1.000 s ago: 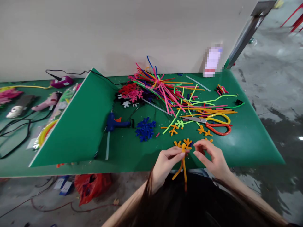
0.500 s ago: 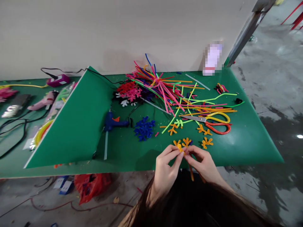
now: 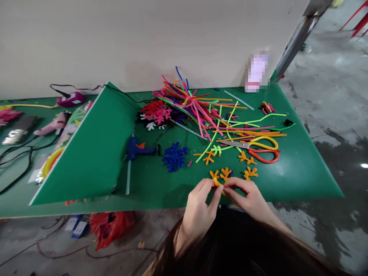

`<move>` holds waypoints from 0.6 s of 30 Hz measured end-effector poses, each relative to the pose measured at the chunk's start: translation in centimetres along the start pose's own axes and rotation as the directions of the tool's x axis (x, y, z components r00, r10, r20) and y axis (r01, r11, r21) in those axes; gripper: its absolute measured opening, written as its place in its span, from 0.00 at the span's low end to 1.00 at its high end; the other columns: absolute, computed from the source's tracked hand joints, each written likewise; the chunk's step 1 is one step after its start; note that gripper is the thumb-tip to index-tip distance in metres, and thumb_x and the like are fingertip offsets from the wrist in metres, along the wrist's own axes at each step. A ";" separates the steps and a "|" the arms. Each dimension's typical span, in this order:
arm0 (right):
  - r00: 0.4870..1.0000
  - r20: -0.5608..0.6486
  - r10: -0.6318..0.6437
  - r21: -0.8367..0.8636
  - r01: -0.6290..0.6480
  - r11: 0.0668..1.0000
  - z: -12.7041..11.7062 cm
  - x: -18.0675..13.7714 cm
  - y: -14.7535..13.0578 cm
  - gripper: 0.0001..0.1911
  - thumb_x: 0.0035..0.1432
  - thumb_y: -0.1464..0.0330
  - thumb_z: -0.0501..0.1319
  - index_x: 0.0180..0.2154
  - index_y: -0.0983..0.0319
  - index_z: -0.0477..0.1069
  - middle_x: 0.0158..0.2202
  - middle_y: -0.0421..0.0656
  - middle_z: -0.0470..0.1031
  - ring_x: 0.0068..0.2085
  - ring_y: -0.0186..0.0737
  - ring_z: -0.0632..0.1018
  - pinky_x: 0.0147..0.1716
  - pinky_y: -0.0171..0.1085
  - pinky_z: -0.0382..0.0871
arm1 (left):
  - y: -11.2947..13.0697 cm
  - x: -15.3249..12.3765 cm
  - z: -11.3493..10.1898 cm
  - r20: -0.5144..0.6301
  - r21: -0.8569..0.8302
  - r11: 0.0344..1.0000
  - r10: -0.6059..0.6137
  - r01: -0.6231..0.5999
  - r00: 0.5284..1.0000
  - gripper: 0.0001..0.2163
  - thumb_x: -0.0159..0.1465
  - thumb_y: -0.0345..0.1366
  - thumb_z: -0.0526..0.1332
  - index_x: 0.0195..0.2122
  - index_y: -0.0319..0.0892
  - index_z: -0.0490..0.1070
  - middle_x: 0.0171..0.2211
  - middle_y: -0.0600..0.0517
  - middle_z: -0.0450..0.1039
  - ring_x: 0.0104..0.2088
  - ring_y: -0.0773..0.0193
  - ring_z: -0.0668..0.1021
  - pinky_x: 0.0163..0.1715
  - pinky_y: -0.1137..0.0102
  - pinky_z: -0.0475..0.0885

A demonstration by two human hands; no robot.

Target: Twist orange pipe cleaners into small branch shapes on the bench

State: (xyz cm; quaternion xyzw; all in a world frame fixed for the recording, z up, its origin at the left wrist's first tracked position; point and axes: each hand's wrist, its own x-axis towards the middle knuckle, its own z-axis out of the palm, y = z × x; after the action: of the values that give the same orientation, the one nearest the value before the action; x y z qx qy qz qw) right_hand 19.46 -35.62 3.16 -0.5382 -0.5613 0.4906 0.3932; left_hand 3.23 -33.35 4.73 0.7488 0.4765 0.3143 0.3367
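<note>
At the table's front edge, my left hand (image 3: 201, 201) pinches a bent orange pipe cleaner (image 3: 217, 183) between thumb and fingers. My right hand (image 3: 247, 193) is closed on the same pipe cleaner, close beside the left fingertips; its loose end hangs below the hands. Just beyond my fingers lie orange branched pipe-cleaner pieces, one (image 3: 225, 173) right in front and another (image 3: 251, 173) to the right. Farther back are two more, one (image 3: 209, 157) near a small green piece (image 3: 216, 150) and one (image 3: 247, 157) by the scissors (image 3: 247, 145).
Behind stands a heap of coloured pipe cleaners (image 3: 198, 111). To the left are a blue snowflake shape (image 3: 174, 156), a blue glue gun (image 3: 138, 148) with its glue stick, and a slanted green board (image 3: 83, 153). A blurred-out upright object (image 3: 257, 73) leans on the wall.
The bend of the orange pipe cleaner between my fingertips has changed, and its hanging end has swung up and to the right. Both hands stay nearly in place.
</note>
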 end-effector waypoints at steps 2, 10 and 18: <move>0.999 -0.045 -0.016 -0.024 0.015 1.000 0.6 -0.4 0.1 0.09 0.61 0.65 0.57 0.32 0.62 0.71 0.30 0.42 0.75 0.32 0.36 0.74 0.33 0.33 0.69 | -0.4 0.0 0.3 -0.004 -0.117 0.984 -0.138 0.137 0.990 0.07 0.64 0.34 0.56 0.33 0.39 0.70 0.28 0.51 0.74 0.29 0.65 0.77 0.31 0.73 0.72; 0.876 -0.013 -0.483 -0.523 0.405 0.750 1.2 -1.3 0.1 0.09 0.63 0.74 0.51 0.38 0.63 0.70 0.27 0.43 0.71 0.28 0.36 0.71 0.28 0.36 0.67 | -1.1 -0.4 1.3 0.007 -0.484 0.815 -0.361 0.319 0.932 0.09 0.61 0.38 0.60 0.31 0.37 0.71 0.28 0.51 0.74 0.29 0.67 0.75 0.31 0.75 0.71; 0.726 0.396 -0.563 -0.762 0.602 0.239 -1.4 -0.7 -1.5 0.14 0.64 0.77 0.47 0.46 0.71 0.68 0.32 0.48 0.73 0.35 0.42 0.70 0.38 0.45 0.63 | -1.7 -0.4 -0.4 0.102 -0.436 0.834 -0.327 0.338 0.939 0.09 0.58 0.37 0.62 0.24 0.38 0.68 0.23 0.55 0.65 0.25 0.70 0.67 0.25 0.76 0.64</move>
State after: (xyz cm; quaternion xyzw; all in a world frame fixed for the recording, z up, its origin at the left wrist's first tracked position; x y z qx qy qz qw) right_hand 20.60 -36.02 4.94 -0.4001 -0.8907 -0.0256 0.2142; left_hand 1.96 -33.06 3.51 0.5605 0.5101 0.3435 0.5547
